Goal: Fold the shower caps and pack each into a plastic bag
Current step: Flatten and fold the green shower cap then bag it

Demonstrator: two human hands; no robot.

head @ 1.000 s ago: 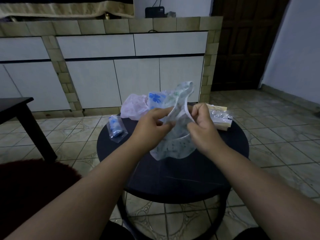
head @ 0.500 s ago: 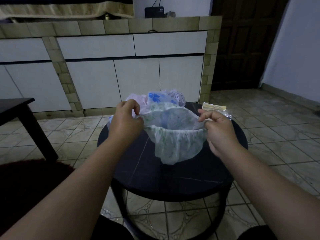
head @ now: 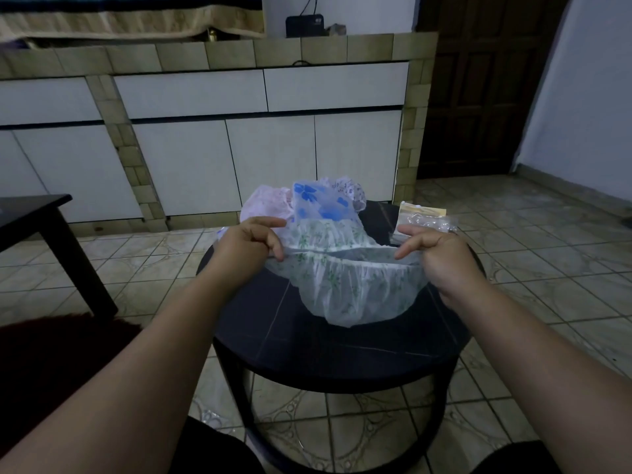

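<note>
Two bare forearms reach in over a round black table, the fixed point for everything here. Behind the table runs a long counter with white cabinet doors and tan tile trim; a dark wooden door stands behind and to the right of the table, and the corner of another dark table shows off to the left. Above the table's middle, a white shower cap with a green print hangs stretched wide, its bottom sagging to the tabletop. The left hand pinches the cap's elastic rim on the left side, and the right hand pinches the rim on the right. At the table's far edge lies a heap of more caps: a blue-flowered cap and a pink cap beside it. At the far right edge lies a pack of clear plastic bags.
</note>
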